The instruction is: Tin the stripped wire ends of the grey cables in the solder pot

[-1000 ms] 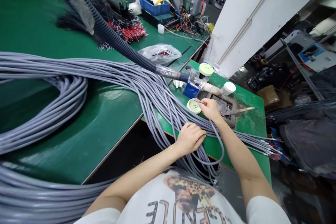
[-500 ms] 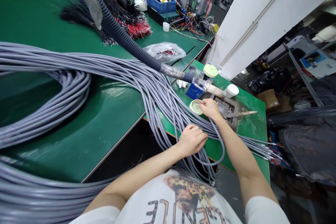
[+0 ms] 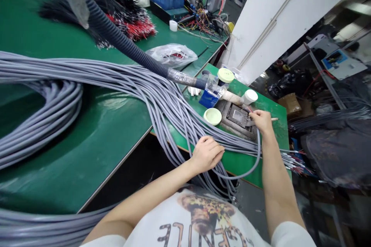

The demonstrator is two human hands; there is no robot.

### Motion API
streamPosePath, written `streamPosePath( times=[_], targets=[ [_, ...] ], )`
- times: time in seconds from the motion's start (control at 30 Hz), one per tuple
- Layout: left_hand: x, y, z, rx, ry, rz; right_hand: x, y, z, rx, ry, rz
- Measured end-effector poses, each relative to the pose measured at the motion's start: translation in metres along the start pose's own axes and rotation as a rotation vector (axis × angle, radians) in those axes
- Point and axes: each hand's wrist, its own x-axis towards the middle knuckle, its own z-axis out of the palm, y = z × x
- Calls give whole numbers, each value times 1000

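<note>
My right hand point(image 3: 262, 120) is closed on the end of a grey cable point(image 3: 259, 144), holding it at a small dirty metal pot with a shiny surface point(image 3: 238, 115). The cable hangs from it in a loop toward my left. My left hand point(image 3: 208, 154) has its fingers curled around grey cables at the near edge of the bundle point(image 3: 174, 119); its palm side is hidden. A shallow pale-green lid or dish point(image 3: 212, 116) sits left of the pot. Beyond the pot, a ribbed dark hose point(image 3: 116, 34) ends in a pale nozzle point(image 3: 232, 97).
A white cup point(image 3: 249, 96), a jar with a pale-green lid point(image 3: 225, 75) and a blue box point(image 3: 208, 98) stand behind the pot. Stripped cable ends point(image 3: 297, 162) lie at right. Coiled cable point(image 3: 58, 112), a plastic bag point(image 3: 174, 54) and black and red wires point(image 3: 127, 19) lie on the green table.
My right hand has moved right with the cable end, from the pale-green dish to the metal pot. The cable loop has swung right with it. My left hand stays on the bundle.
</note>
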Motion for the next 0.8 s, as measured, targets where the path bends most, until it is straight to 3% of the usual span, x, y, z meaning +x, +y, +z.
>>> streamPosePath(
  times=[0.13,0.33,0.63,0.8],
  targets=[
    [1,1,0,2,5,0,5,26,20,-19,-4,79],
    [1,2,0,13,13,-5,11,31,37,-62,-37,120],
    [1,2,0,11,12,-11,13,24,42,-90,-66,133],
    [1,2,0,11,17,-11,6,11,26,-33,-64,101]
  ],
)
